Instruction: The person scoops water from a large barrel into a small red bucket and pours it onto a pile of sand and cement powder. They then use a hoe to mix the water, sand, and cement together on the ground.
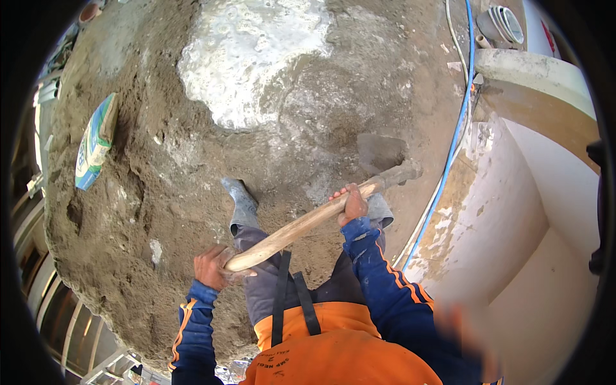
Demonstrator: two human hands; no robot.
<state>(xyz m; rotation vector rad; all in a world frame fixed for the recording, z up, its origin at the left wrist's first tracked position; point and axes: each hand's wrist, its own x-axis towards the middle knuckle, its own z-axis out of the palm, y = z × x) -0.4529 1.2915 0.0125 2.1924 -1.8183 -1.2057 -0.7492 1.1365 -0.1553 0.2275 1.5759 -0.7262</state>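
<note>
My left hand (211, 267) grips the lower end of a wooden handle (298, 226) belonging to a hoe. Further up the same handle, close to the metal head, my right hand (353, 204) is closed around it. The hoe's broad blade (380, 153) lies against the sandy ground at the right of the pile. Beyond the blade, a pool of whitish, foamy liquid (250, 62) spreads over the grey-brown mix. My boots stand apart on the ground, the left boot (242, 202) in plain view and the right boot (380, 209) partly behind the handle and my hand.
A blue and white printed sack (96, 142) lies on the left of the pile. A blue hose (450, 161) and a pale one run along the right, beside a wall with peeling paint (462, 192). Stacked buckets (498, 24) stand at the upper right. A ladder (108, 368) shows at lower left.
</note>
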